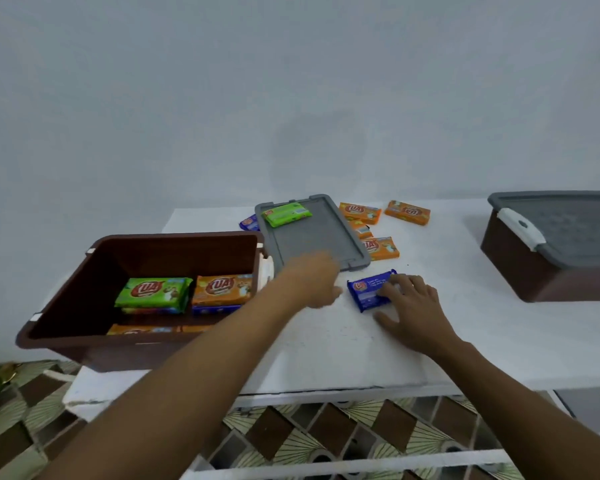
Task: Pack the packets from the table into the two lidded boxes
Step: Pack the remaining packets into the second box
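Note:
An open brown box [84, 282] stands at the left of the white table and holds green, orange and blue packets. Its grey lid [312, 237] lies flat beside it with a green packet [286, 213] on top. A blue packet [369, 289] lies on the table in front of the lid. My right hand [413, 303] rests on its right end, fingers spread. My left hand [317, 280] is blurred, hovering just left of that packet, holding nothing. Several orange packets [407, 212] lie behind the lid. Another blue packet [249, 222] peeks out at the lid's left.
A second brown box [520, 268] with its grey lid [568, 226] on stands at the table's right end. The white table [326, 348] has a near edge close to my arms, with patterned floor tiles below. A pale wall rises behind.

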The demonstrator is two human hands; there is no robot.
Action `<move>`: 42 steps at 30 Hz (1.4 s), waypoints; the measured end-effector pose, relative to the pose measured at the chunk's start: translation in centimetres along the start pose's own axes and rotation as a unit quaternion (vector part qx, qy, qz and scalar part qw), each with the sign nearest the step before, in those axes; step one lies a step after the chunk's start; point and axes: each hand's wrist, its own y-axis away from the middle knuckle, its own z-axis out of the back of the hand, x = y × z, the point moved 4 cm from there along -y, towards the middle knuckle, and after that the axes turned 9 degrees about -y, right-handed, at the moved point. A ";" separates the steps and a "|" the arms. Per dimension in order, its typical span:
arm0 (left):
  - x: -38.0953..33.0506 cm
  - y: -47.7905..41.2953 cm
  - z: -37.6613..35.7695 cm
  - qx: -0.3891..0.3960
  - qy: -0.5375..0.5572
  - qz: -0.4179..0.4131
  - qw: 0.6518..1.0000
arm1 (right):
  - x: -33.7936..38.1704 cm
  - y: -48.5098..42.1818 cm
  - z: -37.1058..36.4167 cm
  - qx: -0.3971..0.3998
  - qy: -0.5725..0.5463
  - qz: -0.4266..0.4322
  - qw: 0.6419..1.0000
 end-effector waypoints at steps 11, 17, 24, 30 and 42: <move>-4.8 2.0 -8.9 -0.145 0.054 0.132 0.979 | -3.5 1.8 -0.9 -0.122 -0.062 -0.021 0.990; -4.7 2.4 -9.6 -0.189 0.103 0.115 0.970 | -4.0 1.8 -1.2 -0.085 -0.165 -0.004 0.983; -3.6 0.9 -6.8 -0.142 -0.006 0.131 0.981 | -4.7 2.5 0.7 -0.178 -0.353 -0.097 0.913; -1.8 -1.2 -4.6 -0.030 0.220 0.206 0.953 | -6.1 1.6 2.3 -0.105 -0.482 -0.228 0.840; 1.8 0.2 2.8 -0.007 0.497 0.193 0.846 | -2.1 -0.5 4.5 0.005 -0.597 -0.250 0.763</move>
